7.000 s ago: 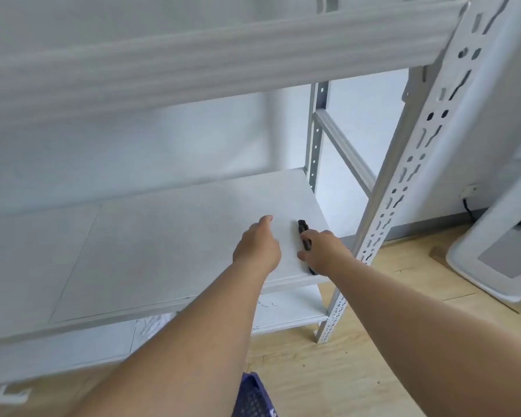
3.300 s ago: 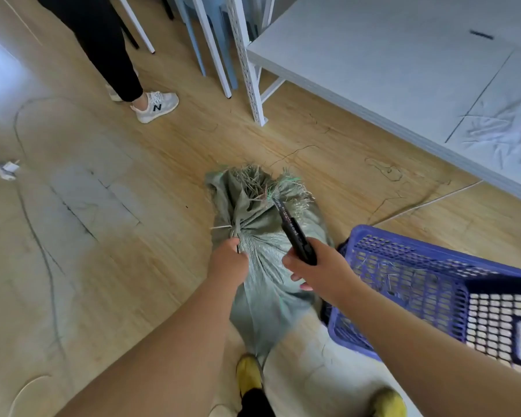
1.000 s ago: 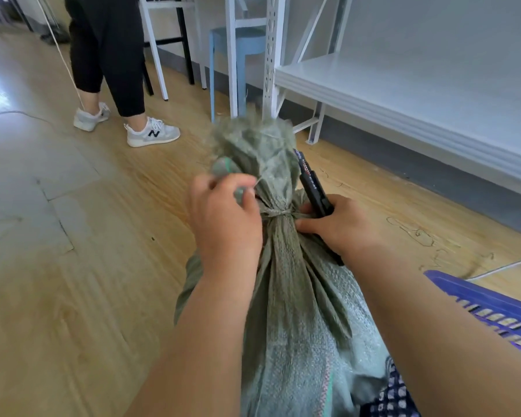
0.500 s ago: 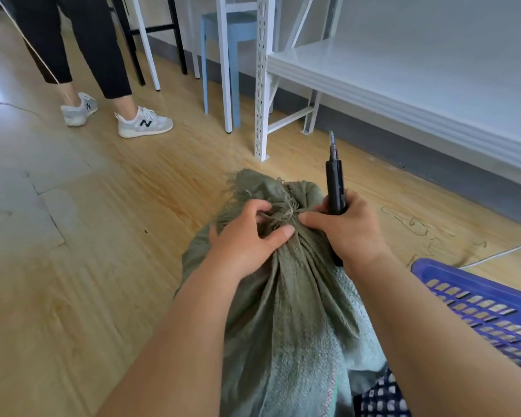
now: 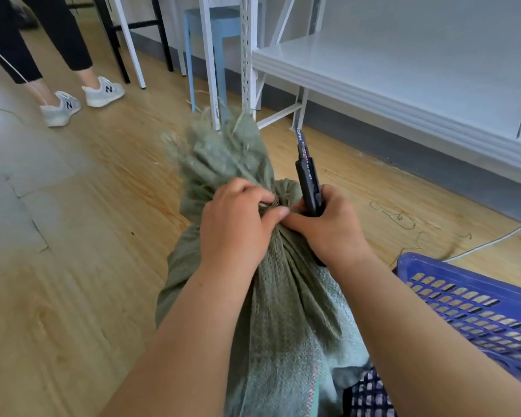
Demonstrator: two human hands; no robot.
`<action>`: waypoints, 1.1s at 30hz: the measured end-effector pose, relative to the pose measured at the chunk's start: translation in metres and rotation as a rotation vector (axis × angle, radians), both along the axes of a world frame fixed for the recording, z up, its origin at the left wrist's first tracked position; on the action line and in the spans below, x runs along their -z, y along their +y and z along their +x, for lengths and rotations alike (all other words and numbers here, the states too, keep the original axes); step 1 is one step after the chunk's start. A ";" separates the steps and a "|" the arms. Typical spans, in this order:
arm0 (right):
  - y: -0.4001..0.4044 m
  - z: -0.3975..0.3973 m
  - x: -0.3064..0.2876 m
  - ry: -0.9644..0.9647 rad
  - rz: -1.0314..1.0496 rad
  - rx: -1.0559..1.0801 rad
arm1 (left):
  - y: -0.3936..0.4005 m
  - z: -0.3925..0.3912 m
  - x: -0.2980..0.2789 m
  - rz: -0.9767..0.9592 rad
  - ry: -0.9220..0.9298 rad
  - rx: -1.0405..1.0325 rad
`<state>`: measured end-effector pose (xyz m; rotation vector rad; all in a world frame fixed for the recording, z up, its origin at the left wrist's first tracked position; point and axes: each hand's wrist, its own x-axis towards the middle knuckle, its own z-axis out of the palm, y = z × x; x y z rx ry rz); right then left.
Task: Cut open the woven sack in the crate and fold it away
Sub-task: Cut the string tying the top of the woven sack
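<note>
- Left hand pinches the gathered neck of the sack right at the tie, fingers closed on the cloth.
- Right hand is closed around the black knife, thumb pressed to the neck just right of the tie; knife points up and away from the tie, and I can't tell whether the blade is out.
- Sack: green woven, upright, frayed mouth flopping above the tie, bottom going out of view at the crate's left edge; can't tell if it sits in the crate or beside it.
- Crate: blue plastic, right of the sack, holds nothing that shows.
- Done so far, judging by this: knife in hand, neck gripped, nothing else.
- Left: tie looks uncut and sack closed, so cutting, opening and folding away all remain.
- Other: second person's legs far left of the sack, white shelf behind it to the right.
</note>
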<state>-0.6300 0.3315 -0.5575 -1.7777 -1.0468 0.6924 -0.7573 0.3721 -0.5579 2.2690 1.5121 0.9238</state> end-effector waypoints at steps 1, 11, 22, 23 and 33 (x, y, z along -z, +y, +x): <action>-0.001 -0.001 0.002 0.000 -0.008 -0.001 | 0.002 -0.001 0.004 -0.079 -0.002 -0.013; -0.007 0.001 0.001 0.007 -0.037 0.002 | 0.014 -0.006 0.013 -0.393 -0.116 -0.179; -0.002 0.004 0.000 0.002 -0.080 -0.006 | 0.009 -0.017 -0.024 -0.032 -0.463 -0.237; -0.002 0.004 0.000 -0.002 -0.080 -0.004 | 0.003 -0.013 -0.034 0.027 -0.515 -0.178; -0.001 0.003 0.001 0.019 -0.085 0.010 | 0.004 -0.052 -0.076 0.062 -0.030 -0.500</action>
